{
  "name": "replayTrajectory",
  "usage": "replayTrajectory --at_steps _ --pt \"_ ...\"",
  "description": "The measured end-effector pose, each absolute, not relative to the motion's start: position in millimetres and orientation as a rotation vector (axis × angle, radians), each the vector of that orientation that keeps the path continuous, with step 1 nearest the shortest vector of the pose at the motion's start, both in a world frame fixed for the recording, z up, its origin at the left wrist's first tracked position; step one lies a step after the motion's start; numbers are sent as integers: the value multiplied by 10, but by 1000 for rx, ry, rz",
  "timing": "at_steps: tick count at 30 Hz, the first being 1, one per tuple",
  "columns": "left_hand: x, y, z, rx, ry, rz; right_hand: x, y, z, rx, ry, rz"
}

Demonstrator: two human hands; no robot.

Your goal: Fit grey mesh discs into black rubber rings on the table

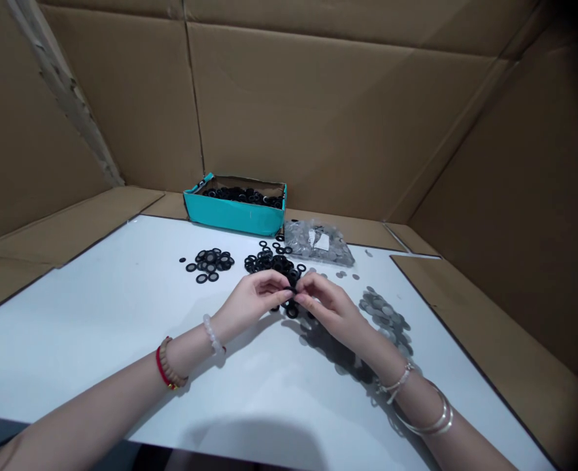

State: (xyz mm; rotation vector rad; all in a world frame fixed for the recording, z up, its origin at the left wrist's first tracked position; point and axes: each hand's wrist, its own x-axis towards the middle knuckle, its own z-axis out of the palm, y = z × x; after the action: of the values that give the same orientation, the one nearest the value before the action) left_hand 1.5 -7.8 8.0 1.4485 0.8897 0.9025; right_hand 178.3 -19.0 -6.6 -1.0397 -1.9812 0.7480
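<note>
Fingertips of my left hand [262, 292] and my right hand [329, 304] meet over the middle of the table, pinching a small black ring [291, 290] between them. Whether a disc is in that ring I cannot make out. Just behind and below the hands lies a heap of loose black rings [269, 261], partly hidden by my fingers. Left of it sits a group of black rings with grey discs inside [212, 260]. To the right, beside my right forearm, grey discs [384, 313] lie in a spread pile, some under the arm's shadow.
A turquoise box [235, 217] full of black rings stands at the back. Next to it lies a clear plastic bag [318, 243] of grey discs with a white label. Cardboard walls [318, 118] enclose the white table [97, 314] at the back and sides.
</note>
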Motion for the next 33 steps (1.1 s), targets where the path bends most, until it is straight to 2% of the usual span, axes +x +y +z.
replayTrajectory --at_steps 5,17,33 --pt "-8 -68 36 1388 789 984 1783 -202 -26 -995 -2056 651" --pt "-26 -32 -21 1475 744 962 1780 -199 -76 -1008 -2002 748" --pt "-3 -89 35 1481 825 922 1746 -248 -25 -976 -2058 608"
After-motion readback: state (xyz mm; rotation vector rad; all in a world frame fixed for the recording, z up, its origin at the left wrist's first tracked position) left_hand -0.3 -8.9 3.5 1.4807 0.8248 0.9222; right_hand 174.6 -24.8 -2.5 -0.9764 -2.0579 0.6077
